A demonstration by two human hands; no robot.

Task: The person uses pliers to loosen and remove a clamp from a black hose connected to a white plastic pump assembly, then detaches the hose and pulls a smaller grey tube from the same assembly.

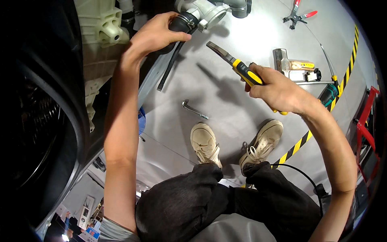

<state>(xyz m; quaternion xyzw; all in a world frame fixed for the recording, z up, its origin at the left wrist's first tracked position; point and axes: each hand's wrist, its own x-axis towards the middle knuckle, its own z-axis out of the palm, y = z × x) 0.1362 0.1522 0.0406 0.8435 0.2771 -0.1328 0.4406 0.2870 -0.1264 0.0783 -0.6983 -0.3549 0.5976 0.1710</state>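
Gripping, left hand [155,31]: thumb and fingers wrapped round a thick black hose [178,26], top of view.
Hose end: meets a grey housing [204,13]; ring clamp [188,18] sits round the joint, just beyond the fingertips.
Right hand [276,85]: clenched on pliers [238,64], yellow-and-black handles; some fingers hidden under the palm.
Pliers position: above the floor, nose pointing up-left toward the hose, tips apart from it.
Thin black tube [169,68]: slants down from below the left hand, lower end free.
Pale plastic part [107,30]: left of the left hand, beside the dark bodywork.
Floor, centre: bent metal tool [195,110], between the hands and just ahead of the shoes [203,142].
Floor, right: red-handled pliers [295,18] at top; hammer [281,61] on its side below; small black-and-white part [313,75] just beside its handle; screwdriver [329,94], green-and-black grip, by the striped tape [304,139].
Far right: red metal frame [365,131], beyond the tape.
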